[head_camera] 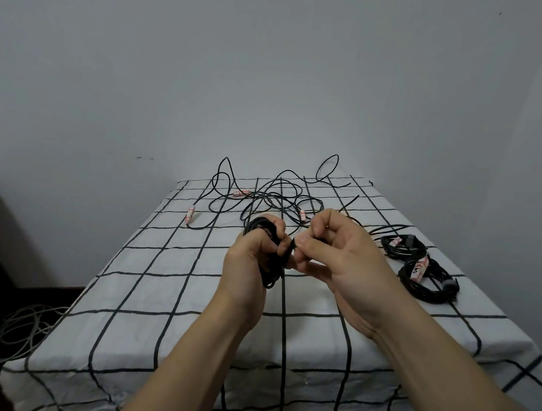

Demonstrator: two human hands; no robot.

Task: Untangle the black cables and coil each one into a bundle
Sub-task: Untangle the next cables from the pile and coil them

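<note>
Grey wall (274,74) behind a surface (157,293) draped in white cloth with a black grid. The left hand (249,256) gripped a partly wound coil (270,272) of black cable, fingers curled round the loops. Just beside it, the right hand (340,260) pinched the free strand (288,252) between thumb and forefinger where it left the coil. Beyond both hands lay the loose black cables (273,199), crossed over one another and carrying pink-and-white tags (190,215). To the right of the right hand lay a near bundle (427,281) and a far bundle (402,246), both wound.

Judged from its thinness and its standing loops, the cable was light, flexible and springy, so the loops would likely spring open unless clamped. The soundest hold appeared to be round all the loops at one side of the coil, with the other hand feeding strand close by. A hard pull risked tightening the crossings.
</note>
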